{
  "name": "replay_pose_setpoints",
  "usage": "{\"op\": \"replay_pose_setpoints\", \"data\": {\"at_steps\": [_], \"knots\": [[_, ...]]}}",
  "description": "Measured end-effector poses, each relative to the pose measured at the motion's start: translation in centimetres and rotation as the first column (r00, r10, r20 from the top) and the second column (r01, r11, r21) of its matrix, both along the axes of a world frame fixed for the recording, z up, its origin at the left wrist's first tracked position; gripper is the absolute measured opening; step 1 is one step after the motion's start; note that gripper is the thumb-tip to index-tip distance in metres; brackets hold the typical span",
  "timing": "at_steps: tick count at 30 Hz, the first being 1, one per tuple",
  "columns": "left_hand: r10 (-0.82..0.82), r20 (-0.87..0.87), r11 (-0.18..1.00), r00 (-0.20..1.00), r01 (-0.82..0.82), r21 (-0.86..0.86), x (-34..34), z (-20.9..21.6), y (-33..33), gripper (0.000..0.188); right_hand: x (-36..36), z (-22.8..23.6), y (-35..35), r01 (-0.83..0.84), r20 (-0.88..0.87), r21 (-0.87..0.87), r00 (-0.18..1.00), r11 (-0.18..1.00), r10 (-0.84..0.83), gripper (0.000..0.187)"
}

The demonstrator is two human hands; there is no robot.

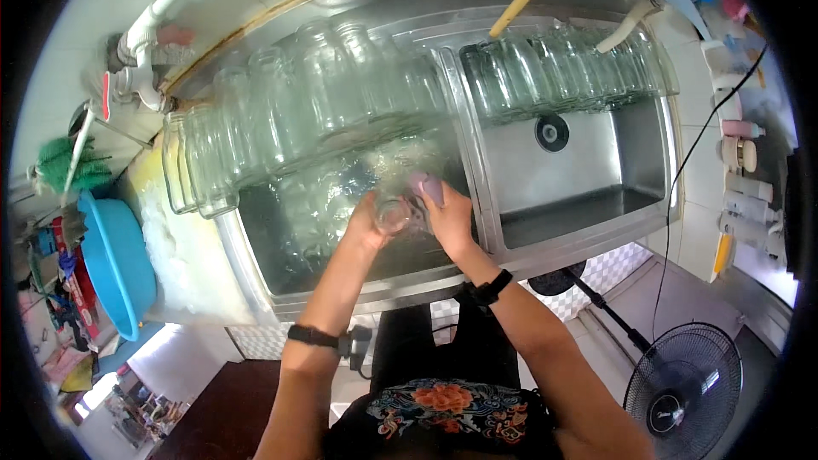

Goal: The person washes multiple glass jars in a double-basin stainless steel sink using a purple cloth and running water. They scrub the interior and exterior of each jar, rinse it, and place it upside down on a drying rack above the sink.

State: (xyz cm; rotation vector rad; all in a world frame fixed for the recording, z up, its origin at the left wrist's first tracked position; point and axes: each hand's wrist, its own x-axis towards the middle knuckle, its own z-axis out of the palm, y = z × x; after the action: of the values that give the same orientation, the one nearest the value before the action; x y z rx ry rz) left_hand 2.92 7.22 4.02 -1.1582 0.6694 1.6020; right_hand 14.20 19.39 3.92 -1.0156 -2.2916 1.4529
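Note:
Over the left basin of the steel sink point(473, 166), my left hand point(367, 221) is closed around a small clear glass jar point(393, 215), its round end turned up toward me. My right hand point(452, 217) grips a purple cloth or sponge point(426, 187) against the jar's right side; some of its fingers are hidden behind it. Water point(328, 196) with glassware in it fills the basin below my hands. Tall clear glass jars point(324, 85) stand in rows along the back of this basin.
More glass jars point(554, 72) line the back of the right basin, behind its drain point(552, 132). A white tap pipe point(145, 68) is at the left, above a blue tub point(115, 264). A fan point(682, 392) stands at lower right, and a black cable point(682, 179) hangs beside the sink.

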Motion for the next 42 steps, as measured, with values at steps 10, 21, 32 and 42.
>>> {"op": "replay_pose_setpoints", "data": {"at_steps": [10,21,32,42], "knots": [[0.328,0.290,0.936,0.899,-0.350,0.028,-0.3,8.8,2.5,0.036,8.6,0.8,0.7,-0.518,-0.006,0.283,0.840,0.807,0.542,0.031],[-0.273,-0.453,0.934,0.849,0.347,0.088,5.5,10.7,16.4,0.039,11.3,-0.7,2.0,-0.464,-0.053,0.379,0.853,0.801,0.519,0.022],[-0.484,-0.811,0.676,-0.330,0.448,-0.585,10.1,14.0,58.1,0.046,10.3,-5.3,0.7,-0.585,-0.064,0.399,0.751,0.707,0.657,0.017],[-0.717,0.045,0.088,-0.695,-0.154,-0.984,9.5,9.1,66.5,0.064,10.7,-3.9,1.7,-0.545,-0.065,0.499,0.752,0.674,0.656,0.013]]}}
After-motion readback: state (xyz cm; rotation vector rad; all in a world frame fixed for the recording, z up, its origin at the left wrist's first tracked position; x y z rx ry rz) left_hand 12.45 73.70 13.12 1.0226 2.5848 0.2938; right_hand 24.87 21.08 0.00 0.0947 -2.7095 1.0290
